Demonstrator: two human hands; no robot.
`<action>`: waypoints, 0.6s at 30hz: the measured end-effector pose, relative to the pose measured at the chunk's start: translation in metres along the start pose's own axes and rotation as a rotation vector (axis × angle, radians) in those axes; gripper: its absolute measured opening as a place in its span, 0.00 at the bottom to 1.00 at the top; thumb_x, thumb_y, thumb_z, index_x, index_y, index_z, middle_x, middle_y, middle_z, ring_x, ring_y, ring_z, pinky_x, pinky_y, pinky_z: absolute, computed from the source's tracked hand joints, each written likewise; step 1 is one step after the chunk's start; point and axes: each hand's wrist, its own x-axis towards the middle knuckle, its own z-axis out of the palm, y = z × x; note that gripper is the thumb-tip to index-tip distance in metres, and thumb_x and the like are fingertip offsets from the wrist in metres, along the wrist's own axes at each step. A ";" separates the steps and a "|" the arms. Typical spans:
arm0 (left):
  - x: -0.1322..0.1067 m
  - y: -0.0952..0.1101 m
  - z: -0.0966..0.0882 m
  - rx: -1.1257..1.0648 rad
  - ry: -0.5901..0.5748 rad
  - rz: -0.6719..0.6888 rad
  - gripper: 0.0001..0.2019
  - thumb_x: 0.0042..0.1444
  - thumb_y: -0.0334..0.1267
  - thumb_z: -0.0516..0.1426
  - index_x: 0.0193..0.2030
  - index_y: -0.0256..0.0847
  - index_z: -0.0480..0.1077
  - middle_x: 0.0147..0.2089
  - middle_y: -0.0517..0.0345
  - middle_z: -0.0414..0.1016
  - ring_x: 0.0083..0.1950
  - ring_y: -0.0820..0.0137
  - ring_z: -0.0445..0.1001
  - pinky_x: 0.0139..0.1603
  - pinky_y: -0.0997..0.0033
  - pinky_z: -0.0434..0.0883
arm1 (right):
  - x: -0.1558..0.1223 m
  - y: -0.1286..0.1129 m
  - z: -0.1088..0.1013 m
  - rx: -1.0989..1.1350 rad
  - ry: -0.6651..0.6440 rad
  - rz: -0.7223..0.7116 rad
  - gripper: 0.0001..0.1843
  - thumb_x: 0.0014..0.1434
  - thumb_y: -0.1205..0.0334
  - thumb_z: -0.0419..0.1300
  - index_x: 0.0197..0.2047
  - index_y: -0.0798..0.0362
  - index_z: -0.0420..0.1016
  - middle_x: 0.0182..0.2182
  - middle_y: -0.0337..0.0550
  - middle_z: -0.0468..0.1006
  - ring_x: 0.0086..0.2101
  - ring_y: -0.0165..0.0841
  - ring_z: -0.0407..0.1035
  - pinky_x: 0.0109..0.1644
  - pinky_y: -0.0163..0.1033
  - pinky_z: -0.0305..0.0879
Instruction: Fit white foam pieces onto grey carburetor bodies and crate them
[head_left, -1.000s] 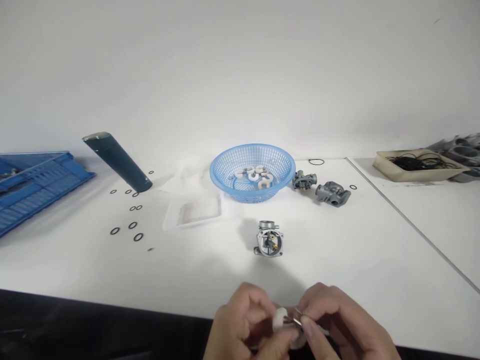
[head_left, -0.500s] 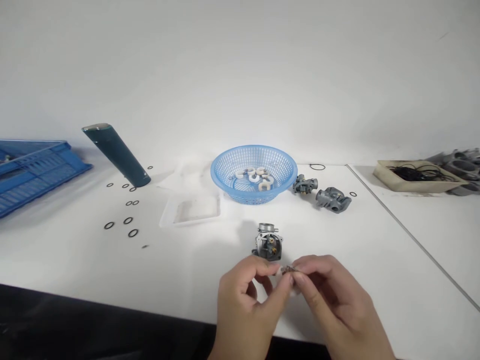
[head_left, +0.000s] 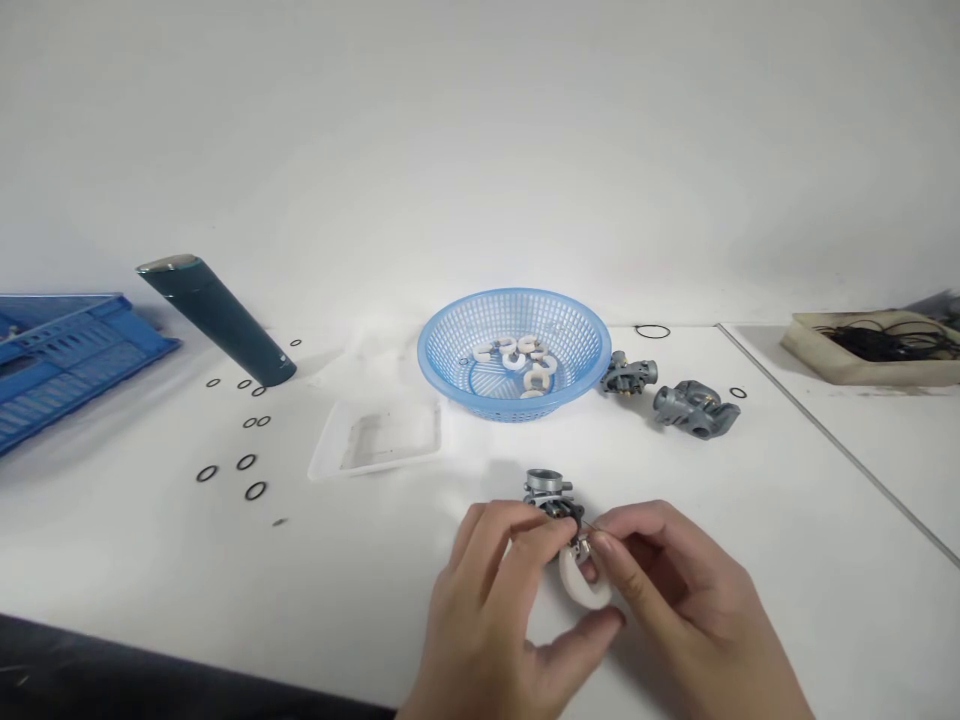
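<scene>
A carburetor [head_left: 545, 488] stands upright on the table, its lower part hidden behind my left hand [head_left: 499, 590]. The index and middle fingers of that hand are bent against it, while the thumb reaches below a white C-shaped float [head_left: 579, 588]. My right hand [head_left: 675, 590] pinches the float at its small metal hinge, close against the carburetor's open side. A thin pin-like line [head_left: 592, 526] shows at the right fingertips; how it is held is unclear.
Several white floats lie in the blue basket [head_left: 442, 385]. Two carburetors [head_left: 628, 375] sit to its right. A clear tray [head_left: 326, 450], black O-rings [head_left: 256, 491], a dark green tumbler [head_left: 225, 320] and a blue crate [head_left: 82, 360] are leftward. A cream tray [head_left: 810, 360] holds black rings.
My left hand has opened from its pinch and moved onto the carburetor. The float has turned into view beside the carburetor, with my right hand still at its hinge. The view has shifted slightly.
</scene>
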 end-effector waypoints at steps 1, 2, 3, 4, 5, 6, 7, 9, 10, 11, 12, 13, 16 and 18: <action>0.004 -0.002 -0.002 0.027 -0.018 0.029 0.21 0.61 0.36 0.74 0.59 0.44 0.79 0.51 0.48 0.82 0.51 0.60 0.82 0.49 0.62 0.85 | 0.001 -0.002 0.000 -0.003 -0.010 0.004 0.19 0.75 0.38 0.71 0.44 0.46 0.84 0.37 0.42 0.84 0.38 0.39 0.79 0.41 0.36 0.81; 0.008 -0.004 -0.003 0.041 -0.035 0.047 0.19 0.61 0.35 0.74 0.57 0.44 0.80 0.51 0.48 0.81 0.51 0.61 0.82 0.48 0.63 0.84 | 0.002 -0.005 -0.001 -0.007 -0.022 0.006 0.19 0.75 0.39 0.71 0.44 0.45 0.84 0.38 0.42 0.85 0.38 0.38 0.79 0.41 0.35 0.81; 0.012 -0.005 -0.004 0.042 -0.038 0.056 0.17 0.61 0.35 0.74 0.56 0.44 0.80 0.51 0.49 0.81 0.51 0.61 0.81 0.46 0.65 0.83 | 0.004 -0.007 -0.002 -0.014 -0.036 0.007 0.18 0.76 0.39 0.71 0.44 0.45 0.84 0.38 0.41 0.85 0.37 0.37 0.79 0.41 0.34 0.80; 0.015 -0.006 -0.005 0.035 -0.042 0.051 0.17 0.61 0.36 0.75 0.54 0.45 0.81 0.51 0.49 0.81 0.52 0.61 0.81 0.45 0.65 0.83 | 0.006 -0.010 -0.003 -0.022 -0.051 0.006 0.17 0.76 0.40 0.71 0.44 0.44 0.84 0.37 0.40 0.84 0.37 0.36 0.79 0.41 0.33 0.80; 0.017 -0.007 -0.005 0.025 -0.048 0.041 0.17 0.60 0.36 0.75 0.54 0.45 0.81 0.52 0.48 0.80 0.53 0.60 0.81 0.45 0.66 0.83 | 0.009 -0.012 -0.005 -0.031 -0.069 0.004 0.16 0.77 0.41 0.70 0.44 0.44 0.85 0.37 0.39 0.84 0.37 0.35 0.78 0.42 0.32 0.79; 0.019 -0.007 -0.005 0.014 -0.053 0.028 0.17 0.59 0.36 0.75 0.53 0.45 0.81 0.53 0.48 0.80 0.54 0.59 0.80 0.45 0.65 0.83 | 0.012 -0.013 -0.007 -0.041 -0.089 0.003 0.16 0.78 0.42 0.69 0.44 0.44 0.85 0.36 0.38 0.83 0.36 0.34 0.77 0.42 0.32 0.79; 0.020 -0.008 -0.004 0.003 -0.058 0.017 0.17 0.58 0.35 0.75 0.53 0.46 0.81 0.55 0.48 0.79 0.56 0.58 0.80 0.47 0.63 0.84 | 0.015 -0.013 -0.010 -0.054 -0.110 0.000 0.16 0.78 0.43 0.68 0.44 0.44 0.85 0.36 0.38 0.83 0.36 0.34 0.77 0.42 0.32 0.78; 0.020 -0.009 -0.002 -0.026 -0.080 -0.013 0.18 0.57 0.35 0.76 0.52 0.47 0.80 0.57 0.48 0.79 0.59 0.57 0.79 0.54 0.58 0.86 | 0.023 -0.011 -0.015 -0.085 -0.162 -0.024 0.15 0.79 0.44 0.67 0.44 0.45 0.85 0.35 0.38 0.83 0.35 0.34 0.77 0.40 0.32 0.77; 0.019 -0.010 -0.001 -0.041 -0.093 -0.028 0.19 0.56 0.35 0.76 0.52 0.47 0.80 0.57 0.48 0.79 0.61 0.56 0.79 0.58 0.55 0.86 | 0.026 -0.009 -0.017 -0.100 -0.186 -0.041 0.15 0.79 0.45 0.67 0.44 0.45 0.85 0.35 0.38 0.83 0.34 0.33 0.77 0.39 0.31 0.76; 0.019 -0.011 0.000 -0.056 -0.107 -0.041 0.19 0.56 0.34 0.76 0.52 0.48 0.79 0.58 0.48 0.79 0.62 0.56 0.79 0.62 0.51 0.85 | 0.029 -0.006 -0.019 -0.113 -0.211 -0.058 0.15 0.79 0.46 0.67 0.44 0.45 0.85 0.35 0.38 0.83 0.34 0.33 0.78 0.39 0.31 0.76; 0.018 -0.013 0.002 -0.069 -0.123 -0.053 0.20 0.55 0.34 0.76 0.52 0.48 0.79 0.58 0.48 0.79 0.63 0.55 0.79 0.66 0.48 0.84 | 0.032 -0.004 -0.020 -0.118 -0.224 -0.073 0.14 0.79 0.46 0.67 0.43 0.45 0.85 0.35 0.39 0.84 0.35 0.34 0.79 0.39 0.31 0.77; 0.017 -0.014 0.004 -0.083 -0.134 -0.063 0.20 0.56 0.34 0.76 0.53 0.48 0.78 0.58 0.49 0.79 0.64 0.55 0.78 0.69 0.45 0.82 | 0.033 -0.002 -0.021 -0.115 -0.225 -0.078 0.14 0.79 0.46 0.68 0.43 0.45 0.85 0.36 0.39 0.84 0.36 0.34 0.79 0.40 0.32 0.77; 0.015 -0.018 0.009 -0.126 -0.138 -0.084 0.21 0.56 0.33 0.75 0.54 0.48 0.77 0.58 0.49 0.80 0.65 0.55 0.79 0.72 0.43 0.80 | 0.032 0.002 -0.020 -0.080 -0.175 -0.012 0.17 0.78 0.43 0.68 0.43 0.46 0.84 0.37 0.40 0.84 0.37 0.36 0.79 0.43 0.34 0.79; 0.013 -0.019 0.011 -0.145 -0.123 -0.088 0.21 0.56 0.32 0.75 0.54 0.47 0.76 0.57 0.49 0.80 0.65 0.55 0.79 0.72 0.44 0.80 | 0.028 0.003 -0.018 -0.054 -0.143 0.035 0.18 0.78 0.41 0.68 0.43 0.46 0.85 0.37 0.41 0.84 0.37 0.37 0.79 0.43 0.35 0.79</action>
